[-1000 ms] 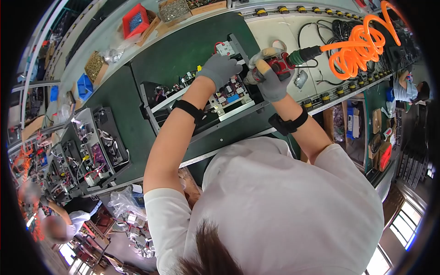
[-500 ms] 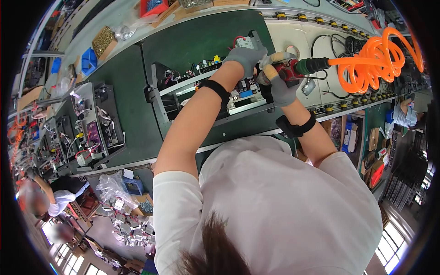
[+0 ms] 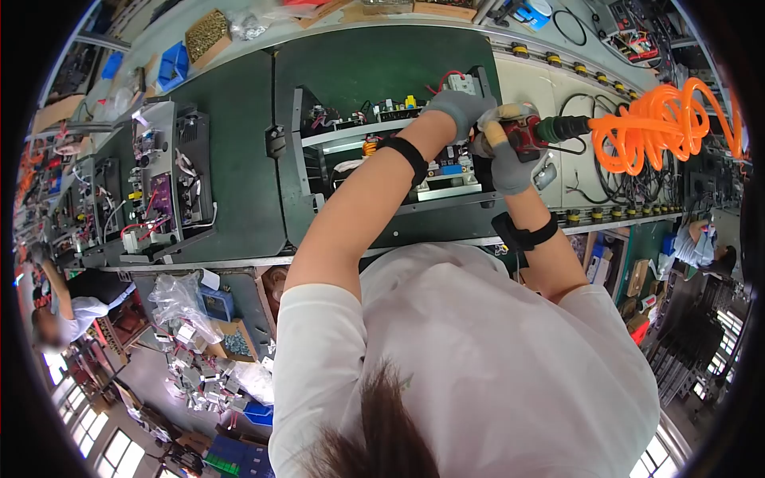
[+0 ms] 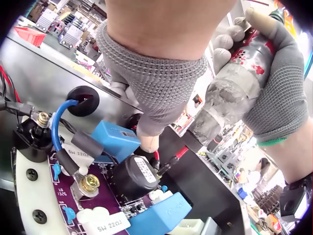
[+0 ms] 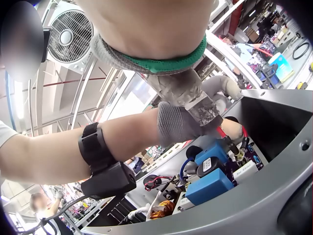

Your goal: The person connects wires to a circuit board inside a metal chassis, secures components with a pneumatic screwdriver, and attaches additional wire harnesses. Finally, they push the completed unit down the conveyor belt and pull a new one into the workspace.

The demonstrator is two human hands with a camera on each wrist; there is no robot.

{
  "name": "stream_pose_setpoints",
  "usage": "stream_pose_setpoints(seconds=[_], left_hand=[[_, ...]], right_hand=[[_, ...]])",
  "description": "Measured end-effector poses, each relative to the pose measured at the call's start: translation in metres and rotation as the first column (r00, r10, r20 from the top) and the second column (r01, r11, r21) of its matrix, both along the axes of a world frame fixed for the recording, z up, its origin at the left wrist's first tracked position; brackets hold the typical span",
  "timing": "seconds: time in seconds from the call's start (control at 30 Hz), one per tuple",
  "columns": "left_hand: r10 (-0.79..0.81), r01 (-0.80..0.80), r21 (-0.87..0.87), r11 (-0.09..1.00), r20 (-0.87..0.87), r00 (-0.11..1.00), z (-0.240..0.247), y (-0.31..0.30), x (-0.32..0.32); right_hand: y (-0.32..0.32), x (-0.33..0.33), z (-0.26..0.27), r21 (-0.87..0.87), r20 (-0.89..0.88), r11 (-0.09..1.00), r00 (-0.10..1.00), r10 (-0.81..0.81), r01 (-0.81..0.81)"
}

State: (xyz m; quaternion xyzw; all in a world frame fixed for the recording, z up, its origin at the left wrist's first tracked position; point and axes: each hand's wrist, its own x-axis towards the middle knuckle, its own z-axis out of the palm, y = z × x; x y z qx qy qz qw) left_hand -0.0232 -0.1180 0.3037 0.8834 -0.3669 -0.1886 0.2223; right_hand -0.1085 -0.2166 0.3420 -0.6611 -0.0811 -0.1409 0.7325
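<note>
In the head view, my gloved right hand (image 3: pixel 512 163) grips a red power screwdriver (image 3: pixel 523 137), its front wrapped in worn tape. The screwdriver's nose (image 4: pixel 195 139) points down into an open grey metal chassis (image 3: pixel 430 204), with a red-sleeved bit (image 4: pixel 181 152) near the circuit board. My gloved left hand (image 3: pixel 464 110) reaches into the chassis's right end, one fingertip close to the bit and a black round component (image 4: pixel 136 177). I cannot tell whether the left fingers pinch anything. Blue block capacitors (image 4: pixel 161 215) and a purple circuit board (image 4: pixel 110 188) lie below.
An orange coiled hose (image 3: pixel 653 135) runs from the screwdriver to the right. More open chassis (image 3: pixel 163 175) stand on the green bench (image 3: pixel 247 143) at left. Behind are a blue bin (image 3: pixel 172 66) and a box of small parts (image 3: pixel 209 38). Black cables (image 3: pixel 606 151) lie at right.
My left hand has moved right along the chassis, closer to the screwdriver's tip. The right hand keeps its grip on the screwdriver. The head view has shifted, so the bench appears farther right.
</note>
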Motion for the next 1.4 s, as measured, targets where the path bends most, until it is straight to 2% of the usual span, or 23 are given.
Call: stream_pose_setpoints(seconds=[0.03, 0.13, 0.2, 0.23, 0.3, 0.33, 0.37, 0.4, 0.5, 0.63, 0.7, 0.83, 0.9, 0.97, 1.0, 1.07, 1.1, 1.17, 1.23, 1.27, 1.3, 1.37, 1.4], left_hand=[[0.011, -0.012, 0.002, 1.0, 0.01, 1.0, 0.003, 0.005, -0.003], [0.27, -0.279, -0.055, 0.959, -0.136, 0.953, 0.02, 0.033, -0.018], [0.506, -0.541, -0.207, 0.815, -0.2, 0.839, 0.025, 0.067, -0.035], [0.617, -0.644, -0.297, 0.705, -0.19, 0.763, 0.024, 0.088, -0.047], [0.848, -0.853, -0.21, 0.477, -0.147, 0.51, 0.021, 0.128, -0.065], [0.919, -0.901, -0.236, 0.364, -0.068, 0.389, 0.01, 0.147, -0.077], [0.962, -0.964, -0.094, 0.249, -0.092, 0.258, 0.011, 0.162, -0.086], [0.981, -0.981, -0.018, 0.195, -0.013, 0.195, 0.0, 0.175, -0.095], [0.944, -0.899, 0.324, 0.294, -0.248, 0.219, -0.011, 0.198, -0.108], [0.917, -0.88, 0.296, 0.371, -0.266, 0.298, -0.029, 0.209, -0.107], [0.923, -0.878, 0.317, 0.358, -0.264, 0.281, -0.029, 0.211, -0.101], [0.923, -0.851, 0.371, 0.37, -0.25, 0.292, -0.022, 0.219, -0.091], [0.871, -0.804, 0.362, 0.471, -0.335, 0.359, -0.023, 0.223, -0.09], [0.873, -0.816, 0.339, 0.469, -0.316, 0.37, -0.027, 0.224, -0.091], [0.874, -0.825, 0.306, 0.476, -0.264, 0.407, -0.025, 0.224, -0.092], [0.869, -0.828, 0.269, 0.492, -0.208, 0.449, -0.022, 0.226, -0.095], [0.875, -0.857, 0.182, 0.482, -0.141, 0.462, -0.018, 0.229, -0.098], [0.861, -0.856, 0.087, 0.509, -0.073, 0.504, -0.016, 0.236, -0.103], [0.889, -0.842, -0.303, 0.447, 0.044, 0.456, -0.021, 0.244, -0.112], [0.897, -0.831, -0.385, 0.402, -0.017, 0.442, -0.03, 0.24, -0.117], [0.911, -0.831, -0.452, 0.325, -0.085, 0.403, -0.049, 0.243, -0.13], [0.929, -0.893, -0.323, 0.312, -0.091, 0.358, -0.108, 0.255, -0.148], [0.926, -0.912, -0.253, 0.323, -0.113, 0.359, -0.104, 0.253, -0.156]], right_hand=[[0.004, -0.001, 0.007, -0.006, 0.022, 0.999, 0.998, -0.052, 0.052], [-0.005, 0.004, 0.015, 0.0, 0.048, 0.998, 0.997, -0.063, 0.063], [-0.009, 0.007, 0.031, 0.064, 0.058, 0.995, 0.995, -0.084, 0.08], [-0.012, 0.012, 0.043, 0.053, 0.112, 0.997, 0.992, -0.055, 0.049], [-0.022, 0.02, 0.067, -0.09, -0.037, 0.975, 0.977, -0.208, 0.204], [-0.033, 0.028, 0.066, -0.124, -0.133, 0.973, 0.969, -0.209, 0.193], [-0.046, 0.04, 0.062, -0.157, -0.225, 0.972, 0.951, -0.21, 0.177], [-0.058, 0.05, 0.054, -0.215, -0.307, 0.966, 0.929, -0.208, 0.145], [-0.083, 0.08, 0.015, -0.581, -0.426, 0.814, 0.85, -0.31, 0.006], [-0.067, 0.09, -0.005, -0.697, -0.589, 0.677, 0.728, -0.351, -0.238], [-0.056, 0.091, -0.014, -0.778, -0.51, 0.576, 0.788, -0.345, -0.251], [-0.059, 0.092, -0.016, -0.604, -0.612, 0.742, 0.765, -0.2, -0.29], [-0.059, 0.087, -0.017, -0.631, -0.568, 0.731, 0.797, -0.207, -0.26], [-0.059, 0.081, -0.017, -0.707, -0.459, 0.684, 0.853, -0.248, -0.181], [-0.082, 0.085, -0.045, -0.666, -0.391, 0.734, 0.9, -0.192, -0.133], [-0.081, 0.069, -0.031, -0.635, -0.281, 0.771, 0.946, -0.162, -0.057], [-0.077, 0.054, -0.02, -0.588, -0.173, 0.808, 0.973, -0.151, 0.021], [-0.06, 0.023, 0.008, -0.513, -0.181, 0.853, 0.959, -0.218, 0.097], [-0.041, -0.009, 0.023, -0.384, -0.217, 0.892, 0.915, -0.339, 0.239], [-0.033, -0.033, 0.02, -0.461, -0.025, 0.843, 0.945, -0.325, 0.278], [-0.025, -0.045, 0.016, -0.467, -0.12, 0.835, 0.914, -0.386, 0.292], [-0.015, -0.07, 0.01, -0.36, -0.161, 0.901, 0.935, -0.315, 0.241], [-0.017, -0.078, 0.009, -0.361, -0.156, 0.89, 0.923, -0.352, 0.278]])
